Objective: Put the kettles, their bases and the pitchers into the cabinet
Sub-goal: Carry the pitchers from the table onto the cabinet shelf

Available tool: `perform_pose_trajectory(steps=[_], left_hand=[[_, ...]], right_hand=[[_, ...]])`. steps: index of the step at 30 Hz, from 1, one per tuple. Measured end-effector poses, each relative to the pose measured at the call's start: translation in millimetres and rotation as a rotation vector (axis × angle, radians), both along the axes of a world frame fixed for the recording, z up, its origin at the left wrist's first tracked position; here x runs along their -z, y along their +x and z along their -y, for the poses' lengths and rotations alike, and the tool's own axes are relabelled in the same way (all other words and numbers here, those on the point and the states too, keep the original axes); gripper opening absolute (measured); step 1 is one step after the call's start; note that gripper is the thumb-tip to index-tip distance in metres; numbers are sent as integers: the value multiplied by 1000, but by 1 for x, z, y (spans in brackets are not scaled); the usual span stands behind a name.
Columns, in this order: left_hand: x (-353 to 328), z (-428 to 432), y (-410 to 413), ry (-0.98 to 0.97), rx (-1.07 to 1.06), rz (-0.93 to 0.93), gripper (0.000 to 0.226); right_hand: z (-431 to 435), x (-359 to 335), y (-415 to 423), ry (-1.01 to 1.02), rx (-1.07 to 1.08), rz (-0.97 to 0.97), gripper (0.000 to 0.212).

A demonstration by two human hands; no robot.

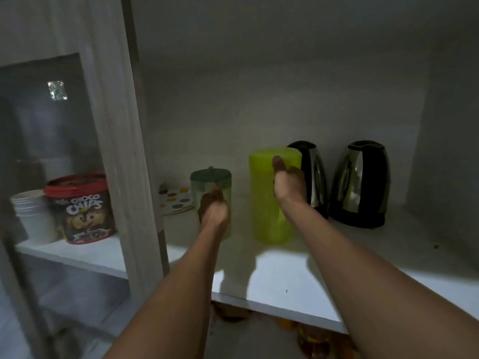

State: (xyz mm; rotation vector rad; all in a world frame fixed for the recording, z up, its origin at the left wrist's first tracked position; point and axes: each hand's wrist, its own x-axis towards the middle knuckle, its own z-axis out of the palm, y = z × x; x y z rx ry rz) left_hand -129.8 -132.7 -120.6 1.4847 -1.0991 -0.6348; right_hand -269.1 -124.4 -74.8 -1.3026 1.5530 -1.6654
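1. Only one camera here, strapped to my head, so you're seeing roughly what I see. There's no second view, so no overlap to compare.
2. It faces straight into an open cabinet, tilted a bit down onto the white shelf [285, 278].
3. It's close in: both my forearms come up from the bottom edge and reach to about mid-frame.
4. The lens is wide-angle, so the cabinet door frame [121, 151] on the left bows and leans.
5. The shelf's front edge cuts diagonally across the lower part, and a dark strip below it peeks through.
6. The back wall [259, 86] fills the top half. It's dim in there.
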Motion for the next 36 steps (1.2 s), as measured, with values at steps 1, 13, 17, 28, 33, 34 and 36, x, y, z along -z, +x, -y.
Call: perform_pose_trajectory(steps=[1, 13, 17, 28, 33, 34, 36], left_hand=[[1, 19, 0, -22, -14, -6, 53], [2, 192, -5, -52, 73, -262, 48], [1, 223, -1, -70, 102, -283, 46], [-1, 216, -9, 43, -53, -80, 71], [-8, 187, -13, 27, -76, 45, 67], [-10, 178, -15, 16, -82, 68, 65], [-15, 161, -19, 1, -67, 124, 64]], right_hand=[[17, -1, 2, -2, -15, -8, 62], [196, 2, 6, 29, -17, 40, 68], [222, 4, 3, 12, 47, 2, 66], [216, 4, -3, 96, 34, -92, 81], [189, 4, -8, 189, 37, -180, 74], [179, 6, -8, 198, 37, -193, 76], [159, 10, -10, 213, 37, -239, 78]])
